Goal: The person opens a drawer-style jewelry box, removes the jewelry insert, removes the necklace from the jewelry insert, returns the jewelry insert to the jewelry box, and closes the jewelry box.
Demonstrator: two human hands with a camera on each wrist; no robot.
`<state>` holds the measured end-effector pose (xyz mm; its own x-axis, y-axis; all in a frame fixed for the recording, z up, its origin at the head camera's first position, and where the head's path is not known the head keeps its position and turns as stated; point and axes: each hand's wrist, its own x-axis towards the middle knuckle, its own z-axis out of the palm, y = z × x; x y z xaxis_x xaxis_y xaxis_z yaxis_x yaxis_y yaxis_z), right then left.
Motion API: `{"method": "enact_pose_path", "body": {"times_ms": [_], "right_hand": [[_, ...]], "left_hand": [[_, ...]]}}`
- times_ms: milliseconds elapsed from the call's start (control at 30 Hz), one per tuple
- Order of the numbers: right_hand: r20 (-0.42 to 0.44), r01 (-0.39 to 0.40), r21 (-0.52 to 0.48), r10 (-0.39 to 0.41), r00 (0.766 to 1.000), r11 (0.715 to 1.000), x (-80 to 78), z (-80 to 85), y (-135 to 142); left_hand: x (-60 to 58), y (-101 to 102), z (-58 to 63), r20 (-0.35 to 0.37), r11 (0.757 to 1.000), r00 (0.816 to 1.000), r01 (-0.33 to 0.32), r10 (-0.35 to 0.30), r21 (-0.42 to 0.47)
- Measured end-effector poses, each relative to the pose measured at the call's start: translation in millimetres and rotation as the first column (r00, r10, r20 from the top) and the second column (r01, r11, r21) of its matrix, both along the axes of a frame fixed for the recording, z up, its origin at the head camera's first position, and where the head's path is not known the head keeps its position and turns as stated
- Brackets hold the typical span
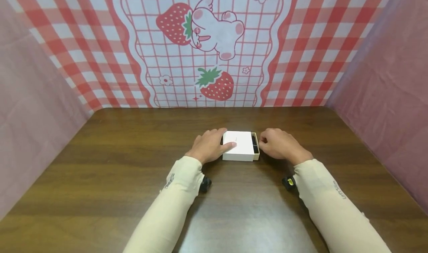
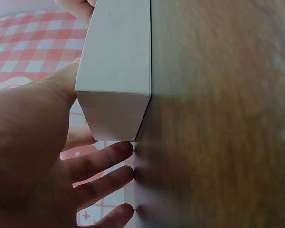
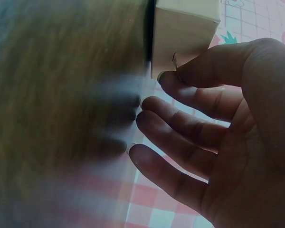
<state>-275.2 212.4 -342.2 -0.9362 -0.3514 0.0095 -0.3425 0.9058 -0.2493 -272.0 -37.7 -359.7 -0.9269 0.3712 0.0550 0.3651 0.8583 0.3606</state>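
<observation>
A small white slide-out box (image 1: 238, 149) lies flat on the brown table. My left hand (image 1: 208, 145) grips its left end, thumb lying on the top face and the other fingers by the far side; three fingertips (image 2: 122, 151) reach down to the tabletop. From the box's right end a pale inner drawer (image 1: 256, 157) sticks out a little, with something black (image 1: 255, 145) inside. My right hand (image 1: 281, 144) is at that end, pinching a small pull tab (image 3: 175, 59) on the drawer's end wall between thumb and index finger. Its other fingers are loosely bent, tips near the table.
The wooden table (image 1: 140, 178) stretches around the box on all sides. Behind it hangs a red-and-white checked cloth (image 1: 311, 45) with strawberry prints. Pink cloth walls (image 1: 384, 82) stand at both sides. Black wrist cameras (image 1: 288, 183) sit under both sleeves, close above the table.
</observation>
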Motion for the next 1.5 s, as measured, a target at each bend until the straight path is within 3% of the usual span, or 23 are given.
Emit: {"method": "enact_pose_path", "body": {"times_ms": [400, 767, 1500], "right_hand": [[0.012, 0.003, -0.021, -0.002, 1.000, 1.000, -2.8, 0.1, 3.2], [-0.027, -0.008, -0.044, 0.007, 1.000, 0.999, 4.1, -3.3, 12.3], [-0.020, 0.017, -0.038, -0.018, 1.000, 0.999, 1.0, -4.6, 12.1]], "left_hand": [[-2.1, -2.1, 0.1, 0.014, 0.999, 1.000, -0.001, 0.001, 0.044], [-2.9, 4.0, -3.9, 0.015, 1.000, 1.000, 0.005, -0.005, 0.029], [-4.7, -0.6, -4.7, 0.022, 0.999, 1.000, -0.008, 0.008, 0.033]]}}
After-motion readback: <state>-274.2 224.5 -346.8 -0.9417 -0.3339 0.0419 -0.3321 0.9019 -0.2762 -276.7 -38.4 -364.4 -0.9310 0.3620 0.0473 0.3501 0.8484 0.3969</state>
